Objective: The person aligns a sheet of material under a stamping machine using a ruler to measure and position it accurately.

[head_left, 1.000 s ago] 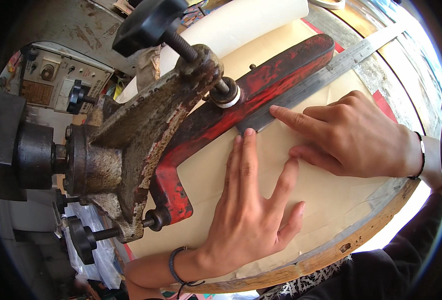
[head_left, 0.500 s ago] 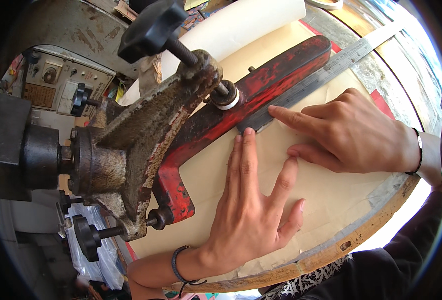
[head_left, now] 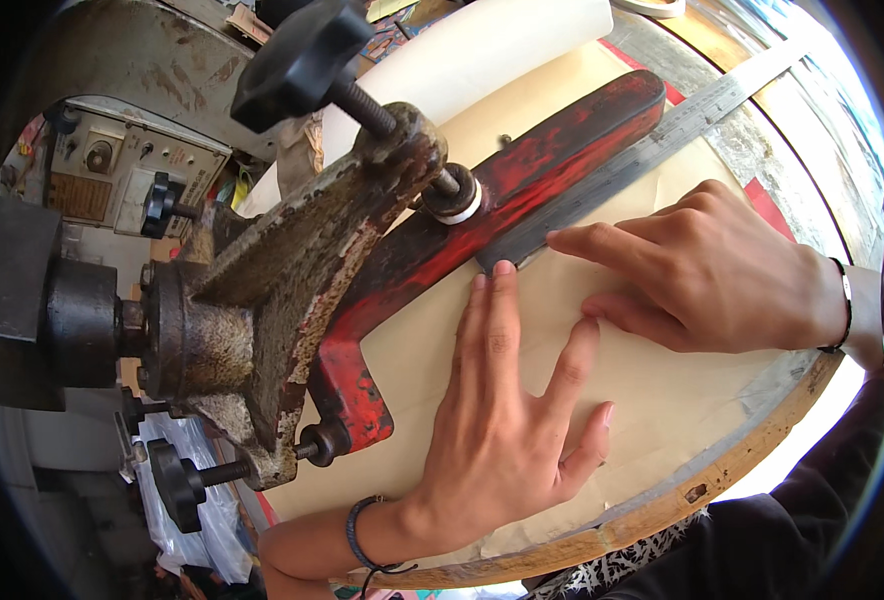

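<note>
A steel ruler (head_left: 697, 120) lies slantwise on a tan paper sheet (head_left: 692, 420), along the near side of a worn red and black metal bar (head_left: 572, 150). My left hand (head_left: 512, 430) rests flat on the sheet, open, fingers stretched. Its longest fingertips meet the ruler's near-left end. My right hand (head_left: 707, 270) comes in from the right. Its index finger is stretched to the ruler's near edge, the thumb lies on the paper, and the other fingers are bent and partly hidden. Neither hand grasps anything.
A rusty cast bracket (head_left: 292, 270) with black screw knobs (head_left: 302, 65) stands left, joined to the bar. A white paper roll (head_left: 482, 55) lies behind. A curved wooden edge (head_left: 652, 510) bounds the table in front. A control panel (head_left: 127, 160) sits far left.
My right index fingertip has slid slightly back toward the ruler's near edge. The view has shifted a little; my left hand, the ruler and the bar keep their places.
</note>
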The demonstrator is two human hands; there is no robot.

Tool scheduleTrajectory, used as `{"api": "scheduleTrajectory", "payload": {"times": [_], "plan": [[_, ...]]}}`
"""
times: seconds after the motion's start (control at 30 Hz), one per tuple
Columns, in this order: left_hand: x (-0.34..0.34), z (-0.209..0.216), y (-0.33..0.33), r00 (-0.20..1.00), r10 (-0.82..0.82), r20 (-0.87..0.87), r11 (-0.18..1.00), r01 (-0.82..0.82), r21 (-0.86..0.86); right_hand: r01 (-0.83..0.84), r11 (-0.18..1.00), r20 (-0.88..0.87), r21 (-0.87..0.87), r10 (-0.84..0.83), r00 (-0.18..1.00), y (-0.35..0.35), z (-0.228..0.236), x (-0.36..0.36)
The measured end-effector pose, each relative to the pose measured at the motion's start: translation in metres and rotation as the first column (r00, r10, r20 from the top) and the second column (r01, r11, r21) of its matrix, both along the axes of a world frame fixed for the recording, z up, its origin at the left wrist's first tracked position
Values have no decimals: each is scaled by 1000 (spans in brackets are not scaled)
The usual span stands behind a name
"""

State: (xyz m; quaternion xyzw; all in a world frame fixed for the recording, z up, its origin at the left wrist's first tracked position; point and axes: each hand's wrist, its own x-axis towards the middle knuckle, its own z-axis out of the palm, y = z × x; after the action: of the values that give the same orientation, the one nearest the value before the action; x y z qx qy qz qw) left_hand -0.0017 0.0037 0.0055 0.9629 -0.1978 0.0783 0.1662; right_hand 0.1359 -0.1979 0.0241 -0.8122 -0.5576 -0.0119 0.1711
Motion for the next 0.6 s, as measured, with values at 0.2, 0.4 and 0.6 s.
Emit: {"api": "scheduleTrajectory", "payload": {"times": [0.2,0.4,0.6], "plan": [[-1,2,0,1000,8,-1,1000,-8,5,4,999,-44,-33,-5,999,0,-3,-2],[-2,3,-1,1000,16,15,997,-17,71,4,1000,-43,-6,-5,999,1,-3,-3],[-1,3,-2,1000,18,17,996,-19,90,-14,999,-52,29,15,999,0,-3,-2]]}}
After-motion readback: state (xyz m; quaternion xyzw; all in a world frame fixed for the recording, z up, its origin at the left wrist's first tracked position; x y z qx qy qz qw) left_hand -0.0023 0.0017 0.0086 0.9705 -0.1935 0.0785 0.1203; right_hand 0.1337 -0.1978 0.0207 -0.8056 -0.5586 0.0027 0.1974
